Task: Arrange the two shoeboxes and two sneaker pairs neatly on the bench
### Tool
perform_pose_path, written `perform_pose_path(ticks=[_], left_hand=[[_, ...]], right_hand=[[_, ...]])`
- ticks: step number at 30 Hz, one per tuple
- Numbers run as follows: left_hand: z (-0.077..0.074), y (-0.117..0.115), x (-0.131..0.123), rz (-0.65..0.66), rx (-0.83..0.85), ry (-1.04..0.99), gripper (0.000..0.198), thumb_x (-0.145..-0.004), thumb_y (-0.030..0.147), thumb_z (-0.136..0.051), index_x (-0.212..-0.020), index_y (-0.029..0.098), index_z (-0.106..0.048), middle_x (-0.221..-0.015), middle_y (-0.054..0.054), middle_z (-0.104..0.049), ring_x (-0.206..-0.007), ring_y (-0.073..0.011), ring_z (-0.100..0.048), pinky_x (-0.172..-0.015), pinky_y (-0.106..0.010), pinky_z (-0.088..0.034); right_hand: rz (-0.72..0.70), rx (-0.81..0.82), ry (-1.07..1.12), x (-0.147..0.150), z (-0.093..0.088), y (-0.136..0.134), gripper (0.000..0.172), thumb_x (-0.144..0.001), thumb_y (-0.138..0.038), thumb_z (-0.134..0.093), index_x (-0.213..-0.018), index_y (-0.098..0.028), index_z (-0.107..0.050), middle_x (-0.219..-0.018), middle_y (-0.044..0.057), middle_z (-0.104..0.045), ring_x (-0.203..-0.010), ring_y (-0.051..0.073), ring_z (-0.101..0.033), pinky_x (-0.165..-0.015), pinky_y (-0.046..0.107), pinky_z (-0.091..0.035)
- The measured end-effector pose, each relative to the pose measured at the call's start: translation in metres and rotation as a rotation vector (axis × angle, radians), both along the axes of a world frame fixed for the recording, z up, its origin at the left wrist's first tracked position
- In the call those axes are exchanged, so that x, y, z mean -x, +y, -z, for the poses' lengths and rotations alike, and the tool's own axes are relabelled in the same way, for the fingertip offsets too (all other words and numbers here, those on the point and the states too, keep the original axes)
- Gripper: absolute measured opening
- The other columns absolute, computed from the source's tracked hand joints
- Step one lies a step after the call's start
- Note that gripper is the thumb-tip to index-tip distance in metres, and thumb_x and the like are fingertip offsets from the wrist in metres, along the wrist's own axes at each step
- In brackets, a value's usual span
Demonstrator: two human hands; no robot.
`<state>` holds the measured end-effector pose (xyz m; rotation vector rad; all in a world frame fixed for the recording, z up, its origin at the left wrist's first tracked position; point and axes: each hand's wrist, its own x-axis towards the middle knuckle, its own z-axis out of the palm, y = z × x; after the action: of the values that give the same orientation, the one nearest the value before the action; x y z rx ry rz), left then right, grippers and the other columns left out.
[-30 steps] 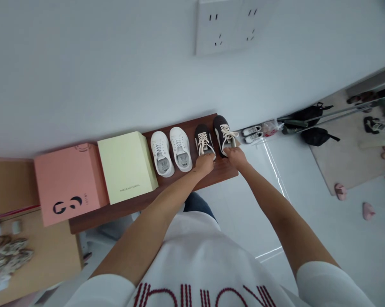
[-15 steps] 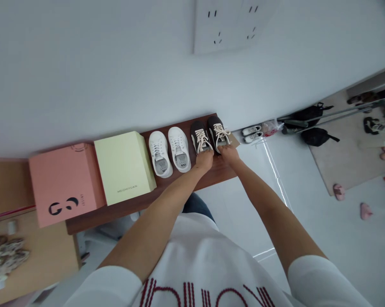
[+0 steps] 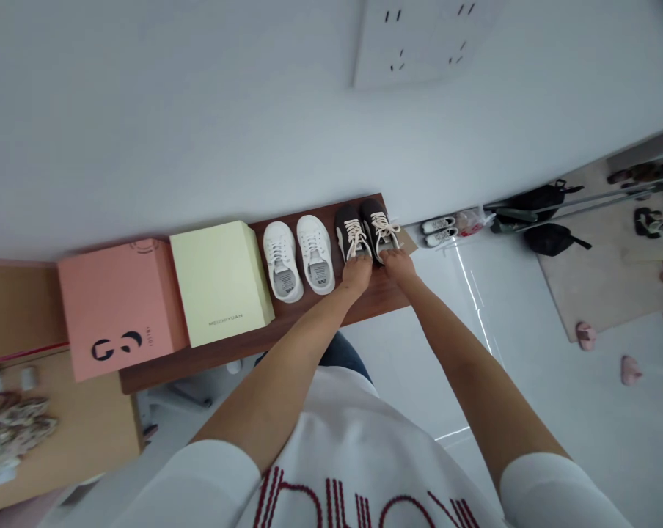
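dim, cool light | glare streaks on floor [image 3: 551, 396] | edges soft

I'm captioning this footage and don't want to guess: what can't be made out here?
Head view, dark shoes: heels mostly covered by the left hand and right hand.
Head view, socket panel: top cut off by the upper edge.
Head view, white shoes: insole print too small to read.

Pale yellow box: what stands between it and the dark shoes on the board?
A pair of white shoes stands between the pale yellow box and the dark shoes on the brown board, as the head view shows.
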<state>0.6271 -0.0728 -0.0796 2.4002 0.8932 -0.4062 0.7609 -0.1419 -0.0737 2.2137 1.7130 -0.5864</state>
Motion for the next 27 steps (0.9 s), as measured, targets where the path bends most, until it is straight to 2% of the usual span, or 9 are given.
perform_pose_path(ticks=[3,6,11,14,17,20,23,25,27], left_hand=[[-0.006,0.0,0.01,-0.046,0.01,-0.106,0.026,-0.1,0.02,-0.054,-0.125,0.011,-0.058,-0.123,-0.02,-0.068,-0.122,-0.0301,-0.064,-0.103,-0.041,-0.049],[-0.015,0.004,0.032,-0.13,0.029,-0.249,0.029,-0.1,0.019,-0.052,-0.128,0.013,-0.057,-0.122,-0.017,-0.069,-0.117,-0.0293,-0.066,-0.1,-0.041,-0.051],[-0.041,0.014,0.102,-0.278,0.114,-0.473,0.036,-0.098,0.017,-0.051,-0.133,0.019,-0.059,-0.116,-0.01,-0.074,-0.108,-0.024,-0.07,-0.099,-0.039,-0.054],[-0.059,0.01,0.163,-0.366,0.148,-0.536,0.034,-0.098,0.023,-0.051,-0.13,0.022,-0.063,-0.117,-0.008,-0.074,-0.106,-0.0224,-0.071,-0.099,-0.037,-0.055],[-0.073,-0.006,0.233,-0.493,0.138,-0.538,0.032,-0.097,0.028,-0.051,-0.125,0.022,-0.067,-0.117,-0.008,-0.075,-0.105,-0.0225,-0.072,-0.1,-0.038,-0.055],[-0.077,-0.028,0.306,-0.666,0.143,-0.458,0.027,-0.096,0.034,-0.053,-0.114,0.024,-0.071,-0.105,-0.006,-0.078,-0.097,-0.0226,-0.073,-0.096,-0.037,-0.056],[-0.074,-0.038,0.381,-0.943,0.054,-0.383,0.028,-0.094,0.038,-0.054,-0.111,0.024,-0.072,-0.094,-0.005,-0.077,-0.089,-0.023,-0.073,-0.091,-0.037,-0.057],[-0.071,-0.031,0.432,-1.105,-0.039,-0.373,0.032,-0.093,0.04,-0.054,-0.115,0.023,-0.07,-0.09,-0.005,-0.076,-0.085,-0.0232,-0.073,-0.089,-0.038,-0.056],[-0.069,-0.011,0.48,-1.213,-0.128,-0.387,0.037,-0.092,0.041,-0.054,-0.119,0.02,-0.069,-0.086,-0.005,-0.075,-0.083,-0.0234,-0.072,-0.088,-0.038,-0.056]], right_hand=[[0.043,-0.06,0.012,0.005,-0.007,-0.007,0.032,-0.092,-0.015,-0.058,-0.123,-0.012,-0.065,-0.128,0.023,-0.066,-0.12,0.034,-0.059,-0.104,0.046,-0.041],[0.081,-0.161,0.031,0.013,-0.016,-0.014,0.041,-0.087,-0.015,-0.065,-0.128,-0.014,-0.063,-0.14,0.022,-0.06,-0.126,0.037,-0.055,-0.105,0.05,-0.042],[0.116,-0.4,0.146,0.04,-0.037,-0.023,0.041,-0.09,-0.021,-0.063,-0.131,-0.015,-0.062,-0.15,0.021,-0.053,-0.134,0.039,-0.049,-0.11,0.056,-0.041],[0.154,-0.542,0.275,0.069,-0.049,-0.03,0.04,-0.092,-0.028,-0.06,-0.131,-0.016,-0.062,-0.145,0.021,-0.057,-0.134,0.036,-0.052,-0.112,0.055,-0.042],[0.225,-0.596,0.451,0.116,-0.054,-0.039,0.04,-0.095,-0.035,-0.056,-0.129,-0.015,-0.063,-0.134,0.019,-0.065,-0.126,0.033,-0.06,-0.109,0.051,-0.048],[0.271,-0.454,0.613,0.176,-0.053,-0.048,0.036,-0.095,-0.035,-0.057,-0.126,-0.019,-0.065,-0.123,0.015,-0.072,-0.115,0.031,-0.068,-0.102,0.049,-0.054],[0.168,-0.238,0.772,0.238,-0.054,-0.045,0.032,-0.092,-0.029,-0.061,-0.122,-0.021,-0.069,-0.121,0.012,-0.075,-0.112,0.029,-0.071,-0.1,0.046,-0.055],[0.097,-0.156,0.863,0.276,-0.058,-0.034,0.032,-0.091,-0.028,-0.063,-0.121,-0.022,-0.07,-0.121,0.011,-0.075,-0.113,0.029,-0.071,-0.101,0.045,-0.055],[0.06,-0.132,0.939,0.312,-0.064,-0.017,0.033,-0.091,-0.03,-0.065,-0.122,-0.022,-0.071,-0.124,0.011,-0.075,-0.115,0.028,-0.071,-0.103,0.045,-0.054]])
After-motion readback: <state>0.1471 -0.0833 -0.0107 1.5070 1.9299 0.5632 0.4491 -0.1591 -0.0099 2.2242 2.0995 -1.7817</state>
